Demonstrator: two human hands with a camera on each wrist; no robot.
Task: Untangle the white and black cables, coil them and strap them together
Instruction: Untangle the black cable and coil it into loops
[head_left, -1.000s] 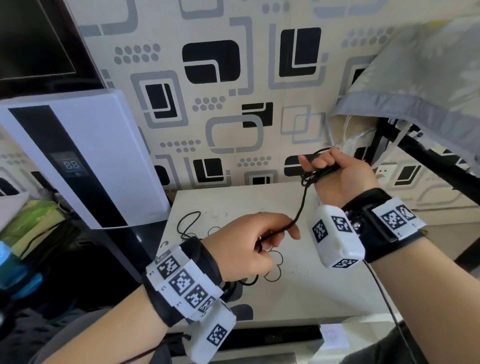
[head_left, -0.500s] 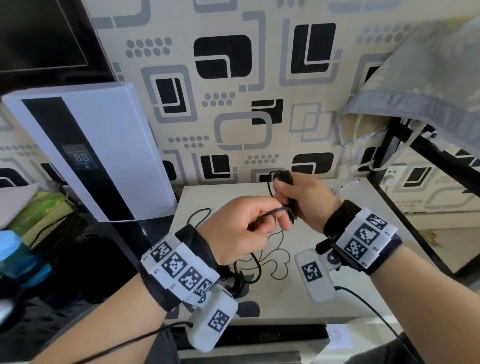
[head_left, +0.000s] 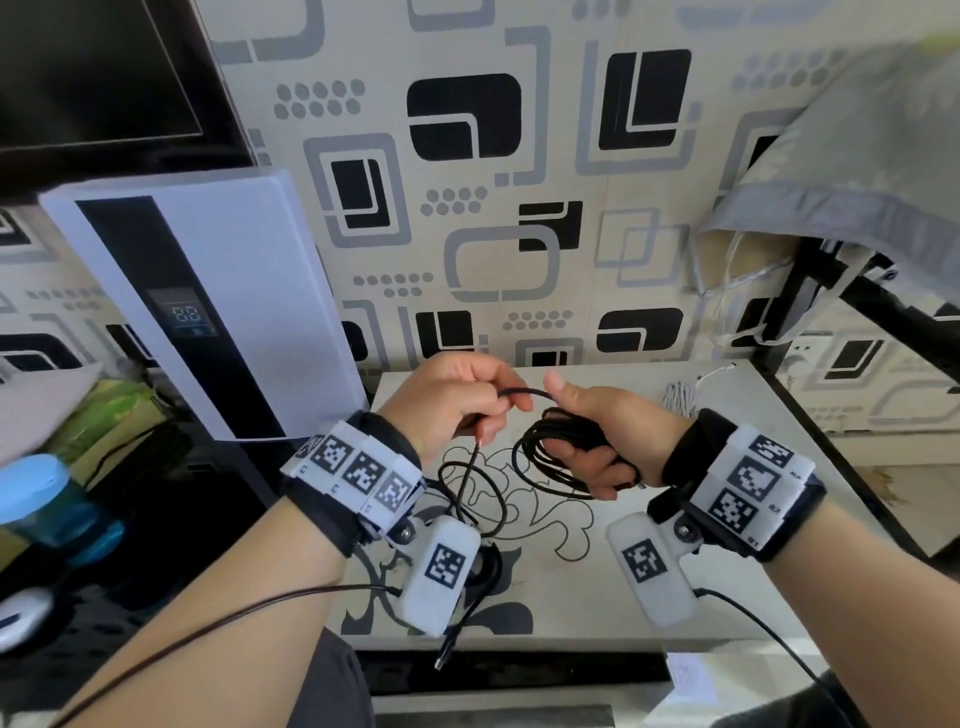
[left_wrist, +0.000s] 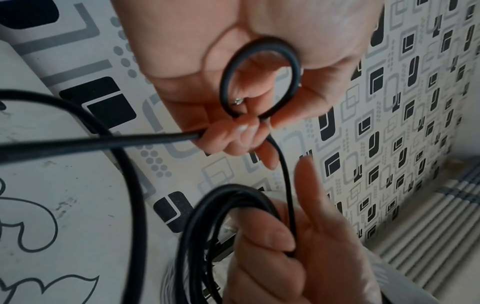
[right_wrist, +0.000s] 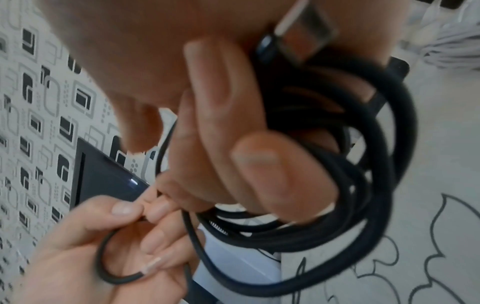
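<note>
Domestic room, lived-in. Evidence: beige wallpaper with black and grey rounded-square pattern (head_left: 467, 218); small cream table with black floral print (head_left: 571, 582); tall white appliance with black digital display panel (head_left: 218, 301); dark wall-mounted screen (head_left: 98, 73); grey fabric draped over a black frame (head_left: 852, 171).

The thin black cable (head_left: 550, 457) with a matt, rubbery-looking sheath is showing a shiny metal plug end (right_wrist: 305, 30). Near the far right corner of the pale, smooth tabletop (head_left: 727, 561) with printed black swirls, a coiled white cable (head_left: 681, 397) is lying, looking like smooth plastic. Beside the left edge, a tall white appliance (head_left: 249, 291) is showing smooth plastic and a glossy black panel.
</note>
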